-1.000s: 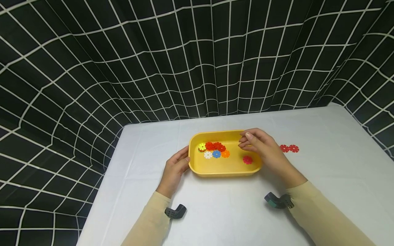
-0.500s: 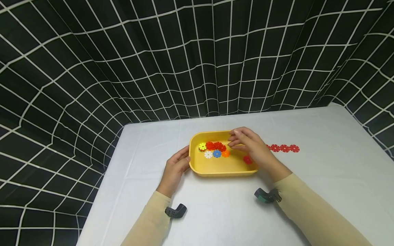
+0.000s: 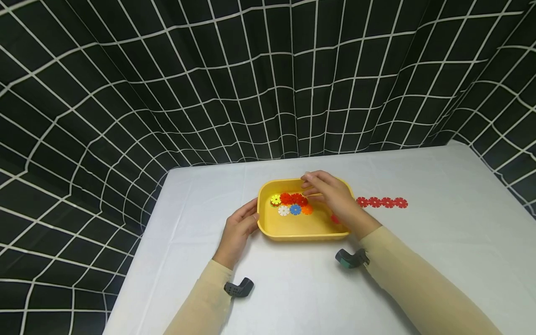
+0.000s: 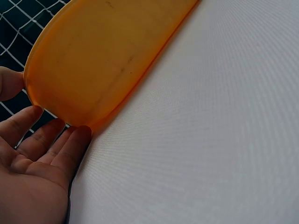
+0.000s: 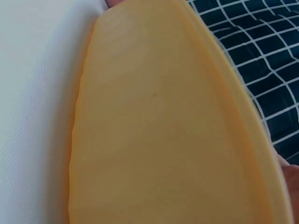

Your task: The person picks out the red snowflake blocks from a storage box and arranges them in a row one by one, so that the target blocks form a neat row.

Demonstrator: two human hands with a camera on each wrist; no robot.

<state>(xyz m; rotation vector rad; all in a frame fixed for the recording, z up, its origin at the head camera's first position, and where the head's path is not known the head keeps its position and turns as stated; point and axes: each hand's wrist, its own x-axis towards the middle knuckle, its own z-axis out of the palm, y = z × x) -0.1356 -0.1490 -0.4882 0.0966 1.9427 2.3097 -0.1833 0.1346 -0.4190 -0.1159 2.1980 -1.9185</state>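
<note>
Four red discs (image 3: pixel 387 203), in a row, showed right of your tray (image 3: pixel 301 237), where two showed a second earlier; your right hand (image 3: pixel 328 188) had shifted left and uncovered the others. By judgement, that set it for work on the pieces inside rather than on the row. The row's left end lay just beside the tray's rim; whether the discs were linked or only touching, you could not tell.

Tray: one, on the white cloth (image 3: pixel 284 288). Contents, left to right: one yellow disc (image 3: pixel 275 199), something red and green under it; one white disc (image 3: pixel 283 211); one red cluster (image 3: pixel 293 199), overlapping, its count unclear; one blue disc (image 3: pixel 295 210); one orange disc (image 3: pixel 307 210); one lone red disc (image 3: pixel 335 219), partly behind your right wrist.

Hands: two. Your left hand (image 3: pixel 239 228) rested thumb and nearly straight fingers against the tray's outer left end. Your right hovered over the tray, fingers loosely bent, nothing visible between them.

Wrist mounts (image 3: pixel 239 287): two, one per arm.
</note>
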